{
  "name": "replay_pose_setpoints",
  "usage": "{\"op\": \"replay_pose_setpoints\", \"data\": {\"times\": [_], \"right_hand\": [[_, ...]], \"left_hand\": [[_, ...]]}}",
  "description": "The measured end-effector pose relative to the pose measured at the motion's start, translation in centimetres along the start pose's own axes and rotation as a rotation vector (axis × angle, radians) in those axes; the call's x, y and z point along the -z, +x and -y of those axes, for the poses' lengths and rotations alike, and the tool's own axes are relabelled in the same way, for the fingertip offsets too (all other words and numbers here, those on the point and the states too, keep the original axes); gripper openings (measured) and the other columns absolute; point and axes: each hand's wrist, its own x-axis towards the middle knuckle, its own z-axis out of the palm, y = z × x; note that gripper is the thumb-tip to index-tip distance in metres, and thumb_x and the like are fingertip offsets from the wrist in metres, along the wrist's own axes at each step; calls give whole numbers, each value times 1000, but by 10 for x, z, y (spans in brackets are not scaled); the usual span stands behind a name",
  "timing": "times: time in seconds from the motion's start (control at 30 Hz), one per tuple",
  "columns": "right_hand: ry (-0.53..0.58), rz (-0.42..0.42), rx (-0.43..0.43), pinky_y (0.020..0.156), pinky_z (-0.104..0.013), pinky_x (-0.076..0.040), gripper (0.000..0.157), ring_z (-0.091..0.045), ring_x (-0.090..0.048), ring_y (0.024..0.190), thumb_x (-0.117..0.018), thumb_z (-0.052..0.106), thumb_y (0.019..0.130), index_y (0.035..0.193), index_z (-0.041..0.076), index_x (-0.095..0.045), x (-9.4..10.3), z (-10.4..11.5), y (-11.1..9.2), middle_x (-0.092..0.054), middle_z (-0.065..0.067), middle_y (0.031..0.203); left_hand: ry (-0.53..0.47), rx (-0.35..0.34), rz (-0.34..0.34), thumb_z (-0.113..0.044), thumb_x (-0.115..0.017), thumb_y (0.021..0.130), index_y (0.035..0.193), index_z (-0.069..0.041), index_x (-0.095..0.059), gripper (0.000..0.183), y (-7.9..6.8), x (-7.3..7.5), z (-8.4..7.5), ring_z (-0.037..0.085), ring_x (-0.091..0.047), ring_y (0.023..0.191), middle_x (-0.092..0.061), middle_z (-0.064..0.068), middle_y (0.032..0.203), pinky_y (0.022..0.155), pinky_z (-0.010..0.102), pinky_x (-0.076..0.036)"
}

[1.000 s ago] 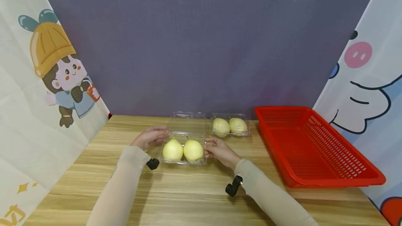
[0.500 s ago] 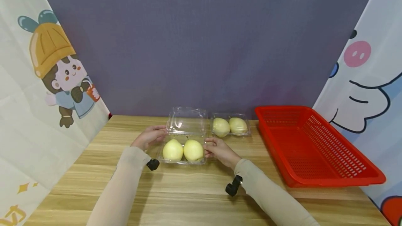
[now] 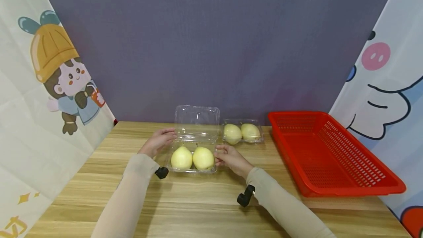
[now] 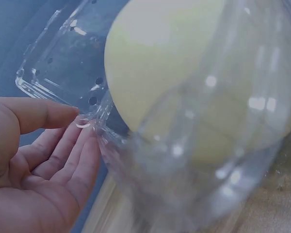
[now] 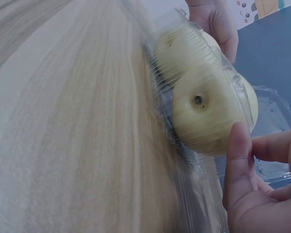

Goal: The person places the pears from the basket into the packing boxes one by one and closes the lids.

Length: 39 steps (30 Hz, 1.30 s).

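A clear plastic clamshell box [image 3: 193,171] with its lid [image 3: 197,122] raised stands on the table, holding two pale yellow pears [image 3: 181,158] side by side. My left hand [image 3: 159,141] is at the lid's left edge near the hinge; in the left wrist view its thumb and fingertips [image 4: 89,119] pinch that edge. On the opposite side, my right hand [image 3: 232,158] pinches the box's right rim between thumb and fingers, beside the right-hand pear [image 5: 208,104]. The lid stands nearly upright behind the pears.
Behind and to the right lies another clear clamshell box [image 3: 261,137] with two pears [image 3: 250,132] in it. A red plastic basket [image 3: 350,193] takes up the table's right side. A grey cloth backdrop [image 3: 211,47] rises at the back edge of the wooden table [image 3: 198,208].
The lid has swung up from lying back to nearly upright, and my left hand has risen slightly with it. My right hand, the box base and the pears have stayed in place.
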Motion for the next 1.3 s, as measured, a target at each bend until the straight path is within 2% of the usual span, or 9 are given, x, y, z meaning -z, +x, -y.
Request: {"op": "replay_pose_setpoints", "data": {"times": [0.43,0.77,1.07,1.3], "right_hand": [[-2,4,0,67,-21,-56,51,-13,-57,75,-55,-1,101,144,-15,-33,0,1,-1,-54,-11,91],[-12,-7,-2,68,-22,-57,51,-14,-58,75,-56,-1,100,144,-14,-35,0,2,-3,-55,-12,92],[-6,-8,-5,69,-22,-57,51,-14,-58,76,-56,-1,100,144,-14,-34,0,1,-2,-56,-13,94],[8,-1,-4,67,-19,-57,50,-12,-58,74,-54,-2,100,144,-16,-33,0,1,-1,-55,-13,93]], "left_hand": [[8,-37,-10,-4,-51,104,149,12,-30,53,-3,-2,-4,40,-35,141,-34,29,152,117,42,-32],[9,-46,-24,-10,-42,107,149,13,-30,50,-3,-2,-6,42,-35,140,-32,32,153,118,44,-30],[-46,-52,-11,-20,-26,112,147,16,-27,51,-3,-2,-7,44,-34,140,-30,35,150,120,44,-28],[-84,-58,-16,-44,-28,110,137,15,-36,65,-6,-2,-9,44,-36,137,-36,33,143,119,46,-28]]}}
